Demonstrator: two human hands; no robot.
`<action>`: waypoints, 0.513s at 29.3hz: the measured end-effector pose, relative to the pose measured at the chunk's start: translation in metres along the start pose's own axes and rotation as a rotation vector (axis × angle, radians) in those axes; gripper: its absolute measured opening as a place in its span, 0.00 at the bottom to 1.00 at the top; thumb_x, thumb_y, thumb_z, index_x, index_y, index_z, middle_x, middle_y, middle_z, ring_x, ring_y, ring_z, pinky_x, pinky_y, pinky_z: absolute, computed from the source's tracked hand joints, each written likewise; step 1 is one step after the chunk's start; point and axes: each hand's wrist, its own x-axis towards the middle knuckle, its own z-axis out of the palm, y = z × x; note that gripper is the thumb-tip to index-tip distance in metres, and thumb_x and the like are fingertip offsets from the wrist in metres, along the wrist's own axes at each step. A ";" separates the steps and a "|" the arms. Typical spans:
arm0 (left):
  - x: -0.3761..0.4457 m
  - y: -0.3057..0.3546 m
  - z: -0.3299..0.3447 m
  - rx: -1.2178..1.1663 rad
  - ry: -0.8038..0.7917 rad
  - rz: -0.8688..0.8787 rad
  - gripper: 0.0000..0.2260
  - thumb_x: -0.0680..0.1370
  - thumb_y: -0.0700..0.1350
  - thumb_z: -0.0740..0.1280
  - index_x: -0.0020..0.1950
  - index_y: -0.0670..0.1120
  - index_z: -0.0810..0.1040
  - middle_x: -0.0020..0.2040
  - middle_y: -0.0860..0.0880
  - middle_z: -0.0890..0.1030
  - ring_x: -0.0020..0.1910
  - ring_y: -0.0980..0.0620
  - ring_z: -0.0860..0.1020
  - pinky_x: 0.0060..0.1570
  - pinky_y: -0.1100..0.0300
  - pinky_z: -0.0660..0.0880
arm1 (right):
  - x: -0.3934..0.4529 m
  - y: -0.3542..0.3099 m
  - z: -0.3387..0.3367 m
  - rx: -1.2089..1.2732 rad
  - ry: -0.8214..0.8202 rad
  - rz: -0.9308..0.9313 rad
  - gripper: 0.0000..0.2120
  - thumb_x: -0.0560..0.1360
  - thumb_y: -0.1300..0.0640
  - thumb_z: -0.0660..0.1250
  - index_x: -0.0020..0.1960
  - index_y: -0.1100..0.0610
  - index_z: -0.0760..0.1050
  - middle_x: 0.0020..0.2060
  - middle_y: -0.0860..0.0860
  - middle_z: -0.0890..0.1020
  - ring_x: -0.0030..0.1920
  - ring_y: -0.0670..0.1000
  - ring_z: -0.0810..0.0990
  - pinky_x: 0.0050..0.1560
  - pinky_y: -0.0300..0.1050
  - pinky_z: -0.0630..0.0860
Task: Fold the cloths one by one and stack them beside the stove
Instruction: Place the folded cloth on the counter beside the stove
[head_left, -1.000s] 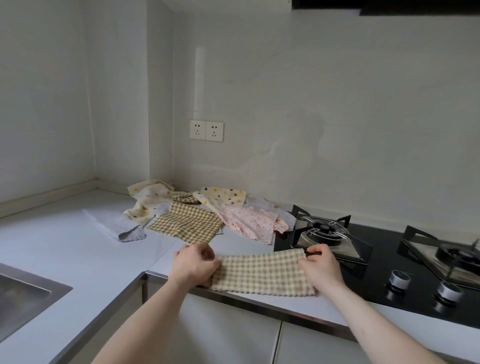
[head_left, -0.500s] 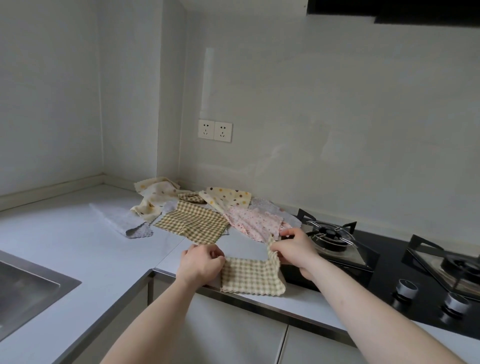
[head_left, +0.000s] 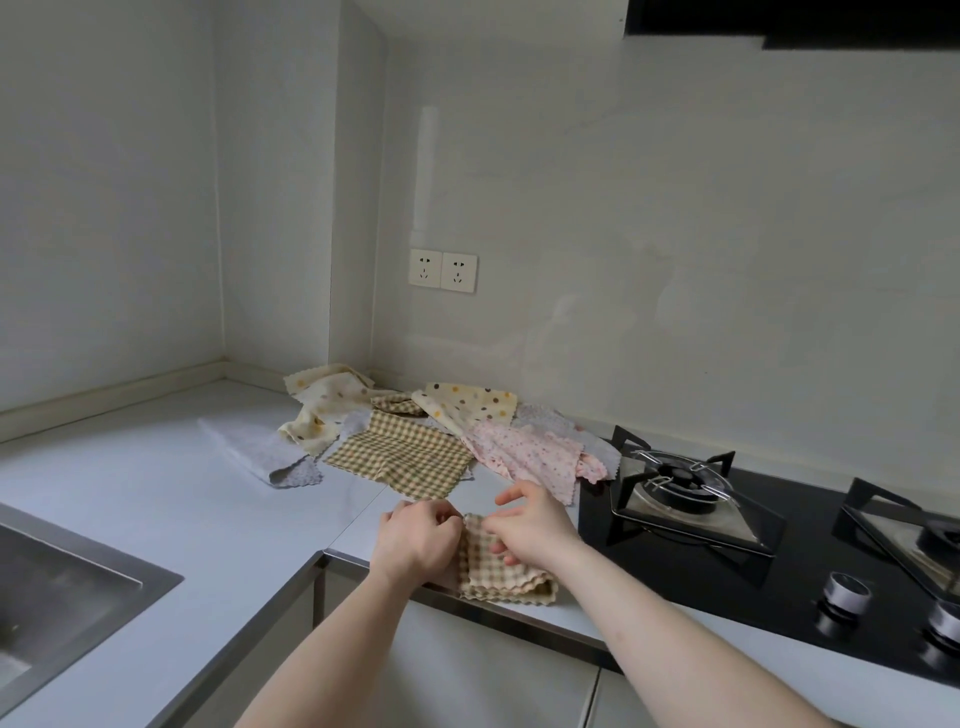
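- Soft, even daylight throughout; moderately bright, no hard shadows.
- Faint sheen and pale reflections on the glossy wall behind the stove.
- Dull highlights on the black glass hob and the steel sink.
- Wide-angle bending of straight lines toward the edges.
- Slight softness overall, most on the right hand.

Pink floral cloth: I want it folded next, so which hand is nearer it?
Right. The right hand lies just below the pink floral cloth; the left hand sits farther left.
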 end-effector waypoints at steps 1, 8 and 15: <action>0.000 0.000 0.000 -0.008 -0.002 -0.002 0.15 0.76 0.54 0.57 0.52 0.58 0.83 0.56 0.55 0.84 0.60 0.48 0.75 0.66 0.49 0.67 | 0.001 0.005 -0.004 -0.042 0.059 -0.030 0.10 0.75 0.57 0.70 0.55 0.49 0.75 0.48 0.47 0.83 0.42 0.49 0.86 0.41 0.45 0.84; 0.002 0.001 0.002 -0.001 -0.006 -0.020 0.20 0.71 0.70 0.59 0.44 0.58 0.81 0.42 0.58 0.82 0.51 0.52 0.77 0.62 0.50 0.71 | 0.009 0.055 -0.033 -0.353 0.180 -0.048 0.15 0.76 0.40 0.68 0.59 0.44 0.74 0.52 0.40 0.81 0.53 0.45 0.80 0.60 0.48 0.76; 0.001 0.008 -0.001 0.087 -0.033 -0.019 0.19 0.67 0.65 0.62 0.54 0.60 0.78 0.48 0.57 0.81 0.56 0.50 0.74 0.63 0.52 0.66 | 0.005 0.080 -0.021 -0.701 0.192 -0.183 0.27 0.79 0.31 0.51 0.68 0.44 0.74 0.65 0.43 0.75 0.65 0.49 0.69 0.69 0.51 0.63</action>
